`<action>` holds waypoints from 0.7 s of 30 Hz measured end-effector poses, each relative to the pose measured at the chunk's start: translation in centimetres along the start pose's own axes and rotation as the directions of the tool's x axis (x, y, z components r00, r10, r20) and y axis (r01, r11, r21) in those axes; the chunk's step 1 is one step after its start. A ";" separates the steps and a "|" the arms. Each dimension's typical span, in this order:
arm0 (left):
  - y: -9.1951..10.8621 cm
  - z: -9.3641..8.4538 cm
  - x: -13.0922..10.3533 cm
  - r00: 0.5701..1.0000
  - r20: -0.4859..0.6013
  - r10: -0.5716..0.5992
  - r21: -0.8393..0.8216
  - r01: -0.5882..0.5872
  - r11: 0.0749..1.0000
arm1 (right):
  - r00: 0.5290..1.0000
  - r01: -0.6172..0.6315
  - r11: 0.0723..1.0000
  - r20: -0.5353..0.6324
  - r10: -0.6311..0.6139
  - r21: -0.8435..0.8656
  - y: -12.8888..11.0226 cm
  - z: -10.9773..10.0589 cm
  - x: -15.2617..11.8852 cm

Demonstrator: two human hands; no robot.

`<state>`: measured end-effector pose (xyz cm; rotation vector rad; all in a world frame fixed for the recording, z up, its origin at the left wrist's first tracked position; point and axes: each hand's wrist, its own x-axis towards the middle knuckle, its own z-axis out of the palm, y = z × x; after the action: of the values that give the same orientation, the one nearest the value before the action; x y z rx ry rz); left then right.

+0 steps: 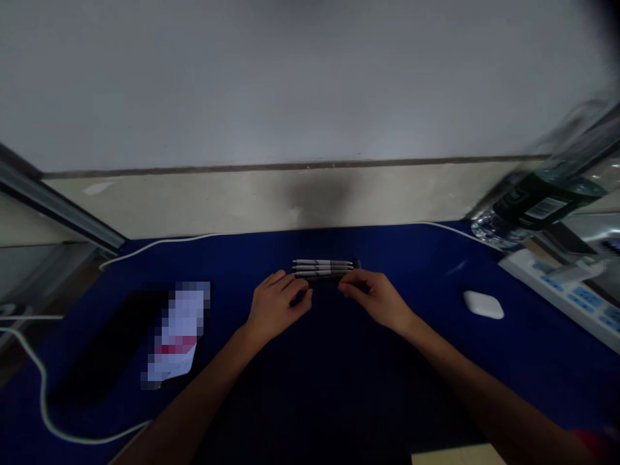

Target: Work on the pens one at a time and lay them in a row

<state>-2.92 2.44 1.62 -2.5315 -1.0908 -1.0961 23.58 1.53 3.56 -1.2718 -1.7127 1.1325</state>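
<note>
Several slim pens (pixel 322 266), pale with grey grip ends, lie side by side on the dark blue table top. My left hand (pixel 278 302) is at their left end, its fingers bent and the thumb close to the index fingertip. At the right end is my right hand (pixel 375 297), thumb and index finger pinched together. Both sets of fingertips are at the nearest pen's edge. A thin dark strip runs between them; whether it is a pen or a shadow, I cannot tell. Something small and dark shows just past the pens' right tips.
A lit phone (pixel 180 332), partly blurred out, lies left. To the right are a white earbud case (pixel 483 305), a power strip (pixel 566 290) and a clear bottle with a green label (pixel 542 200). White cable (pixel 46 400) crosses the left side. A wall (pixel 217 200) stands behind.
</note>
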 end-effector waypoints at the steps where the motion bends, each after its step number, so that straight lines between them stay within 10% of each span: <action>1: 0.0 0.0 0.0 1.000 -0.002 0.003 -0.002 -0.003 1.000 | 1.000 -0.007 1.000 0.012 0.007 -0.011 0.0 0.0 0.0; 21: 0.1 0.0 0.1 1.000 -0.019 0.021 0.014 -0.021 1.000 | 0.999 -0.018 1.000 0.026 0.018 0.013 0.0 -0.2 0.0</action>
<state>-2.80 2.43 1.72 -2.5103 -1.0610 -1.1015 23.78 1.62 3.66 -1.2719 -1.7130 1.1744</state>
